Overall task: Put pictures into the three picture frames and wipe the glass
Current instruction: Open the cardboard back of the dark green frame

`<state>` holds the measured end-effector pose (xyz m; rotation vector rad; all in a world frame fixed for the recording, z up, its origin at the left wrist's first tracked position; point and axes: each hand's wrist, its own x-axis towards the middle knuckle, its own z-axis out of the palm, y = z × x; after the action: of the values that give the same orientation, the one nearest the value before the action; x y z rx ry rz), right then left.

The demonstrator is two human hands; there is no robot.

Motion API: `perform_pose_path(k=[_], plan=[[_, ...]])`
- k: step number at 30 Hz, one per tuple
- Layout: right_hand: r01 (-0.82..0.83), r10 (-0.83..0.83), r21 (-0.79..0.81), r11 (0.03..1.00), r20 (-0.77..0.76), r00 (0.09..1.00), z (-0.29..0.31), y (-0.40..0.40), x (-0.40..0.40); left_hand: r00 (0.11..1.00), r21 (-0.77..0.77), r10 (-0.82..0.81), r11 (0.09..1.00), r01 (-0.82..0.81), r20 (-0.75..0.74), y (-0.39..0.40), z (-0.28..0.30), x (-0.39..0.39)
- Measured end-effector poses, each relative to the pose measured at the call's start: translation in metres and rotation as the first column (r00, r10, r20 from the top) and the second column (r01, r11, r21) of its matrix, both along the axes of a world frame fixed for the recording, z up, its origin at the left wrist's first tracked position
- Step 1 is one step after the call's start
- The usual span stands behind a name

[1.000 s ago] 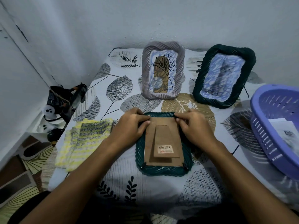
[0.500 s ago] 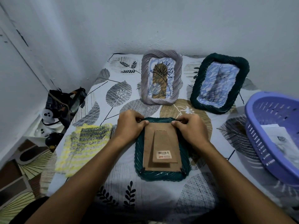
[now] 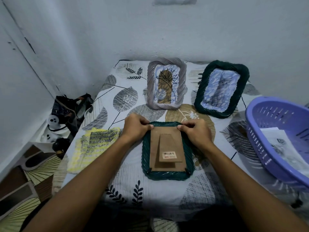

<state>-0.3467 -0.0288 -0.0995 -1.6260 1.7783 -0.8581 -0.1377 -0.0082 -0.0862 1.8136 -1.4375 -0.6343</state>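
Observation:
A dark green picture frame [image 3: 167, 175] lies face down in front of me, its brown cardboard backing [image 3: 167, 148] with a barcode sticker facing up. My left hand [image 3: 135, 128] pinches the frame's top left corner, thumb on the backing's edge. At the top right corner my right hand [image 3: 195, 131] pinches the frame the same way. A grey frame [image 3: 166, 83] and a second dark green frame [image 3: 220, 88] stand upright at the back, each with a picture in it. A yellow and grey cloth [image 3: 95, 146] lies to the left.
A purple plastic basket [image 3: 260, 148] with papers inside stands at the right. The table has a leaf-print cover [image 3: 127, 181] and sits against white walls at the back and left. A dark bag [image 3: 70, 108] and small items lie on the floor at the left.
The view has tilted up slightly. Both hands have stayed at the top corners of the face-down frame, with fingers curling tighter on its top edge.

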Motion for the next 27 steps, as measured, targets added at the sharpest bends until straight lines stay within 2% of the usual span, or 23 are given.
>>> perform_pose_path(k=[19, 24, 27], plan=[[-0.050, 0.051, 0.023, 0.998, -0.030, 0.998, 0.003, 0.002, -0.003, 0.999, 0.060, -0.026, 0.998, 0.027, -0.023, 0.005, 0.008, 0.003], [-0.110, 0.110, 0.031, 0.993, 0.019, 0.994, 0.012, 0.020, -0.004, 0.995, -0.005, -0.055, 0.998, 0.055, 0.079, 0.018, 0.008, 0.000], [-0.133, 0.133, -0.022, 0.991, -0.020, 0.991, 0.017, 0.043, -0.007, 0.982, -0.057, -0.027, 0.998, 0.039, 0.189, 0.037, 0.005, -0.003]])
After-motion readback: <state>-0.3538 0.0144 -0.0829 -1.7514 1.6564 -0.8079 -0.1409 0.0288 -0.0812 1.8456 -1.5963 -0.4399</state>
